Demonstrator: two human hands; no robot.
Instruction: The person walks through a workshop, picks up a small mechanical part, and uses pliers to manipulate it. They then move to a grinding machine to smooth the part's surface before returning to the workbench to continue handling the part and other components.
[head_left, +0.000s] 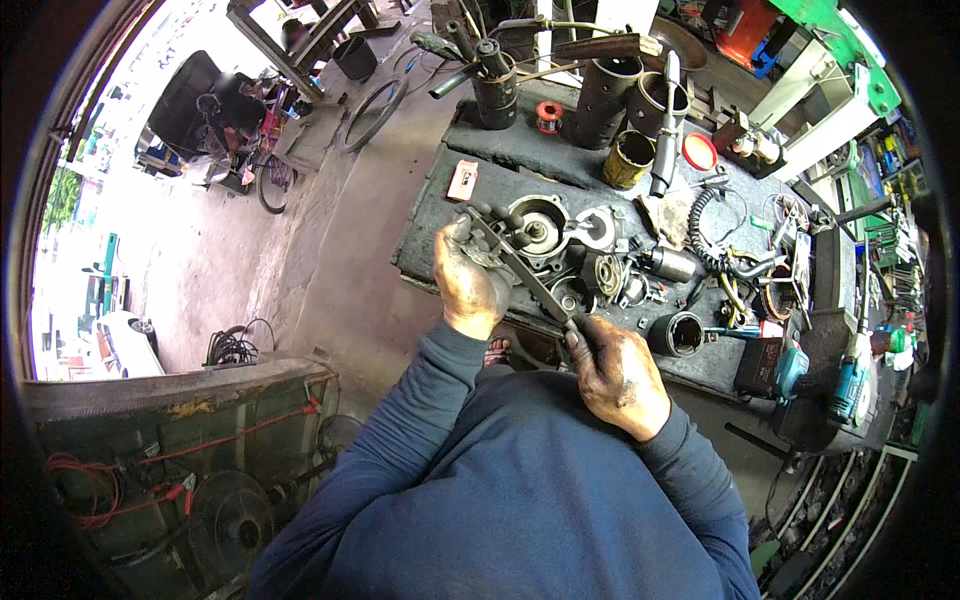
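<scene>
My left hand [462, 285] is closed around a small greasy metal part [483, 251] at the front left of the workbench. My right hand [610, 375] is closed on the lower end of a long flat metal tool [535, 282], which looks like a file and lies across the part in my left hand. Just beyond sit an opened round metal housing [540, 226], a lighter cover [596, 228], a dark cap-like part [603, 272] and a cylindrical motor body [665, 264]. A small orange-and-white box [462, 180] lies behind my left hand.
The dark workbench [420, 245] also holds upright canisters [606, 100], a yellow can [628, 160], a coiled cable [703, 225] and power tools [848, 385]. A green metal panel [130, 530] with red cables borders the lower left. The concrete floor [370, 300] extends left toward a bright entrance.
</scene>
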